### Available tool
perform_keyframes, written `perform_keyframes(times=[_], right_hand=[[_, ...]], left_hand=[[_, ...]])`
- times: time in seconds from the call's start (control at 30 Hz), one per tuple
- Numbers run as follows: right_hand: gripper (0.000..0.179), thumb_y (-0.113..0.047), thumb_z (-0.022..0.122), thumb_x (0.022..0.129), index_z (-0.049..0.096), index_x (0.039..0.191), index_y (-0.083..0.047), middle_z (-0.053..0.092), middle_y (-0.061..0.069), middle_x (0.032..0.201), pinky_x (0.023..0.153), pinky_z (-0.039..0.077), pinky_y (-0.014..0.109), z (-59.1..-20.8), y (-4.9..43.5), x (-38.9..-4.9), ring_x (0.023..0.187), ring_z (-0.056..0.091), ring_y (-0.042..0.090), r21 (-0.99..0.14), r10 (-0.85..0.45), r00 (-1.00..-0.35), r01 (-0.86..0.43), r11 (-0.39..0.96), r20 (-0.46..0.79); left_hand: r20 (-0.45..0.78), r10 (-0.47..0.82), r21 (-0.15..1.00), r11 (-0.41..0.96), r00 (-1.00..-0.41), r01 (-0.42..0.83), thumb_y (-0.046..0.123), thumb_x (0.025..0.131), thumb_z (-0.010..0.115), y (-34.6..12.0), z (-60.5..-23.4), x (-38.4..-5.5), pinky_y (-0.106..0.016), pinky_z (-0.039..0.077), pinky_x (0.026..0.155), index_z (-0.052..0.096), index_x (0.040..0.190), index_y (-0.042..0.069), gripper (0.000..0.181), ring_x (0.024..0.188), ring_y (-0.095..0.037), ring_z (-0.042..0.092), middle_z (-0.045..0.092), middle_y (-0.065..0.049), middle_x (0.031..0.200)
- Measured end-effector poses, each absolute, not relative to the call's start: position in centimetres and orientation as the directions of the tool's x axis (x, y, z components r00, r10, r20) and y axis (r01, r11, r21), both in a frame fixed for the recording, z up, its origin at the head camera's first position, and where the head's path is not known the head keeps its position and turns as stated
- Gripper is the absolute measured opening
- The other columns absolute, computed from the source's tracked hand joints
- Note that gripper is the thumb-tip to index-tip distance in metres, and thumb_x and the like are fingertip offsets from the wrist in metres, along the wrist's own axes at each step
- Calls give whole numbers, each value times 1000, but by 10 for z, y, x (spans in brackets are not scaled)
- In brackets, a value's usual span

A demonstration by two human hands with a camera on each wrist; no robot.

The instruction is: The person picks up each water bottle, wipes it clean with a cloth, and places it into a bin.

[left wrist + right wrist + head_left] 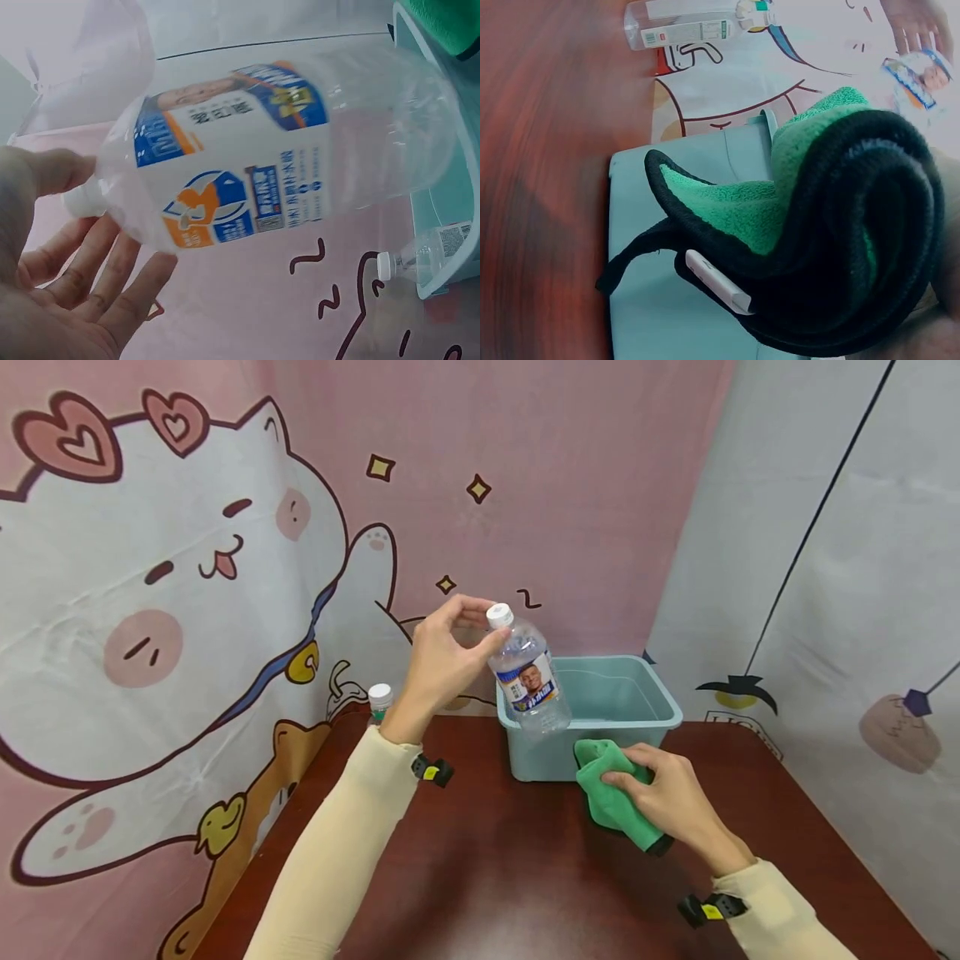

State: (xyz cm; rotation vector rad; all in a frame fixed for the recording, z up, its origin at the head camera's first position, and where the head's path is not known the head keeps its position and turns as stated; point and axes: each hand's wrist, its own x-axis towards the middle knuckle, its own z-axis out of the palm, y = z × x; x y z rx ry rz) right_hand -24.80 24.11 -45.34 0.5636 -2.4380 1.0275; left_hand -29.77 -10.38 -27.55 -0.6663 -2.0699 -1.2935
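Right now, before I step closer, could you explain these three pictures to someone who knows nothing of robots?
There's no machine: a person works with two bare hands. The widest picture comes from a camera on the head; the others come from one on each wrist. The left hand holds a clear bottle near its white cap; the right hand grips a green cloth. On the reddish-brown table stand a pale blue tub and a second bottle.

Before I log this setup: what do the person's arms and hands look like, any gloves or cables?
Left sleeve and right sleeve: long, pale cream. Left wrist unit and right wrist unit: small, black with yellow. Left hand and right hand: bare, no gloves. No cables visible.
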Motion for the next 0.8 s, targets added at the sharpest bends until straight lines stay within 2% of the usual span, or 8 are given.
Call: perform_keyframes(times=[0.17,0.33,0.47,0.67,0.8], right_hand=[[22,-20,97,98,91,119,-18,87,-1,112,70,59,20,-457,243,-250,85,71,0,-582,-194,-839,-501,640,509],[21,-20,97,98,91,119,-21,86,-5,110,70,60,21,-462,243,-251,84,71,0,-585,-201,-842,-501,638,501],[22,-21,97,98,90,119,-22,86,-7,111,71,60,22,-466,243,-251,86,71,-1,-585,-206,-844,-499,639,495],[22,-21,97,99,90,120,-20,86,-6,111,72,61,23,-471,245,-251,87,72,-1,-589,-210,-849,-495,639,485],[22,-20,96,99,90,120,-20,86,-6,111,72,62,23,-471,245,-251,88,71,-2,-594,-210,-850,-495,634,483]], left_hand=[[730,74,598,412,-680,687,21,105,89,-87,-271,-318,-41,70,100,78,134,9,33,118,-26,81,83,-10,125],[718,99,590,438,-689,678,18,109,85,-70,-275,-339,-37,69,101,73,139,7,34,120,-28,80,83,-11,126],[691,149,588,454,-708,670,17,111,83,-58,-280,-357,-38,66,103,71,144,9,36,123,-26,78,82,-10,131],[642,259,558,487,-722,672,12,113,79,-41,-290,-380,-45,66,111,72,152,9,40,131,-30,77,80,-13,141],[575,299,569,523,-762,635,12,113,78,-28,-297,-391,-49,65,118,72,154,12,41,136,-29,76,79,-12,145]])
